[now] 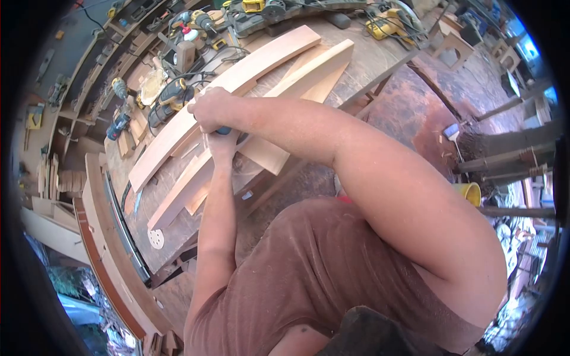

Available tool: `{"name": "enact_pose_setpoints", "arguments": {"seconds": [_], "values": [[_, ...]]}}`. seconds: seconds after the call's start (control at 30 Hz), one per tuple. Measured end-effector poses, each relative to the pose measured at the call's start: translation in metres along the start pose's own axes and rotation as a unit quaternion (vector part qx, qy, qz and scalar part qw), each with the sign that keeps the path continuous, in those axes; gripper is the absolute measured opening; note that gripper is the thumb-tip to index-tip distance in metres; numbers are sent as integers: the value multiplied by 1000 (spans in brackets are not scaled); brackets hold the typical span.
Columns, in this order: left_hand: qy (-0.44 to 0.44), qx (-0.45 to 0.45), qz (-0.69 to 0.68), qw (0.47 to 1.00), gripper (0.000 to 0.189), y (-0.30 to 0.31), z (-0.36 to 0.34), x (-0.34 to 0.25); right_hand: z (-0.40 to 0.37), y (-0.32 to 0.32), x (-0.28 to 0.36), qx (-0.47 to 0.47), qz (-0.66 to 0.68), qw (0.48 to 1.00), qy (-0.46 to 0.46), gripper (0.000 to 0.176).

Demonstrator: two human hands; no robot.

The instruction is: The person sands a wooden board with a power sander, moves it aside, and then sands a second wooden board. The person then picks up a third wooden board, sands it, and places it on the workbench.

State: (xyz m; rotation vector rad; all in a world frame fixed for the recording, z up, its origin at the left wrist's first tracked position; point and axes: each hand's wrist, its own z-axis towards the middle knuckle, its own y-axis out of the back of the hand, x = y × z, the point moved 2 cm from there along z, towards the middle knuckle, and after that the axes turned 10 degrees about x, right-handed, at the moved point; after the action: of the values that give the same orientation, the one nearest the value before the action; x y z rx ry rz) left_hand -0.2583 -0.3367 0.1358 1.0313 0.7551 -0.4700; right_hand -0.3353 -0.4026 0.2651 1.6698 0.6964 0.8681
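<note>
My right hand [214, 108] is closed over the upper piece of timber, its fingers wrapped round a mostly covered blue-and-dark tool [224, 130]. Just below, my left hand [222, 144] meets the same tool, its fingers largely hidden behind it. What kind of tool it is cannot be made out. Under and beside both hands lies a long curved wooden piece [285, 53]. A second curved piece [181, 194] runs nearly parallel, nearer my body, resting on a pale board [264, 155].
The workbench [380, 54] carries a perforated sanding disc [155, 238] near its front corner. Cordless drills [120, 89], cords and a yellow power tool [389, 25] sit along the far side. Shelves [71, 115] stand left. A brush [452, 133] is at right.
</note>
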Motion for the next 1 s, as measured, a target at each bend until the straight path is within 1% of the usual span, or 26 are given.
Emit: {"name": "enact_pose_setpoints", "arguments": {"seconds": [0.07,0.1,0.17,0.2,0.27,0.4,0.43,0.47,0.6,0.67,0.7,0.73,0.77,0.83,0.87,0.9,0.97,1.0], "values": [[83,38,18,996,73,-8,-1,-35,-1,0,-20,-12,7,1000,2,47],[91,32,26,995,73,-19,2,-30,-5,2,-30,-11,11,1000,14,47],[34,25,-7,999,73,-47,16,-14,-16,10,-56,2,23,999,26,49],[39,22,0,999,73,-54,20,-26,-18,12,-68,2,27,999,34,49],[110,37,21,993,72,-71,26,-60,-23,14,-94,2,11,1000,17,52],[107,55,9,993,70,-111,42,-91,-38,22,-143,2,25,1000,18,48],[102,49,0,994,66,-123,47,-92,-42,25,-155,3,26,999,23,48],[108,44,1,993,66,-134,50,-94,-47,27,-168,-1,22,1000,16,47],[6,58,-52,997,62,-171,67,-124,-58,28,-212,-20,12,1000,-16,42],[4,84,-122,989,65,-190,75,-132,-75,38,-229,-19,11,999,-27,42],[-7,72,-134,988,68,-202,81,-130,-80,41,-237,-23,4,999,-34,43],[-19,59,-146,987,71,-213,84,-129,-77,37,-250,-25,-15,999,-37,50],[-27,53,-138,989,73,-219,86,-135,-73,34,-261,-28,-34,998,-40,58],[-30,57,-144,987,77,-233,92,-146,-85,42,-274,-17,-34,997,-70,59],[-22,66,-160,985,79,-241,94,-149,-88,41,-284,-31,-37,996,-79,60],[-18,55,-159,986,79,-247,97,-153,-90,40,-294,-44,-39,994,-89,60],[-8,96,-129,987,84,-258,102,-162,-93,40,-310,-56,-53,992,-101,61],[-5,87,-130,988,84,-258,104,-167,-96,41,-317,-58,-59,991,-106,61]]}}
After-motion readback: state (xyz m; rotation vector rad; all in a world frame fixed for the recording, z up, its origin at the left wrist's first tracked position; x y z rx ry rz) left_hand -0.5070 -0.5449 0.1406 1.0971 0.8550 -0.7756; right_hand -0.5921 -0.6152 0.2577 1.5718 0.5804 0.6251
